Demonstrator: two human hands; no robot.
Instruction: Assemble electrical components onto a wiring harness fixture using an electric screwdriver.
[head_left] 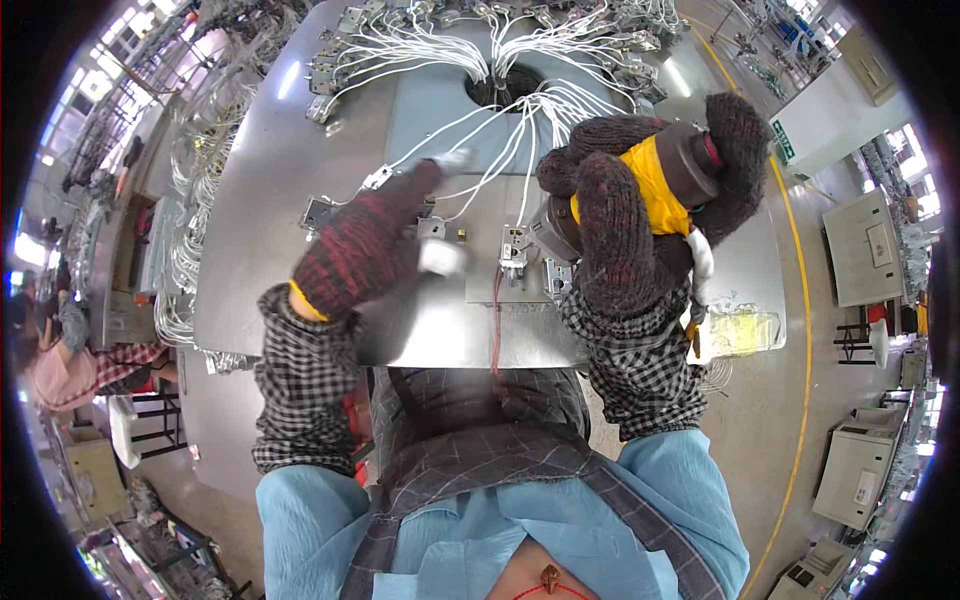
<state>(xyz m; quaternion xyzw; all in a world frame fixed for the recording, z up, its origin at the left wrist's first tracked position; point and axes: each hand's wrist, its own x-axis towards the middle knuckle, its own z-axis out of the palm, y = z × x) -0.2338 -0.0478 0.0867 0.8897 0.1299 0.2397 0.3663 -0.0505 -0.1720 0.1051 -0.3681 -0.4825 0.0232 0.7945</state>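
My left hand (375, 235), in a dark red-flecked knit glove with pale fingertips, is blurred over the metal table. Its forefinger and thumb are spread apart, with a small metal socket unit (432, 228) showing between them. My right hand (625, 230), gloved alike, wraps round a dark power drill (668, 180) bound with yellow tape. The drill's nose points left toward another socket unit (513, 247), which sits on a small metal plate (480, 285). A further socket unit (557, 277) lies just under the nose. White cables (487, 190) run from these units.
Beyond my hands, many white cables fan out from a round hole (505, 88) in the table (250, 230), ending in metal units. A red cord (496, 330) hangs over the front edge. Cable bundles (185, 250) hang at left, near another person's sleeve (115, 370). White cabinets (865, 250) stand at right.
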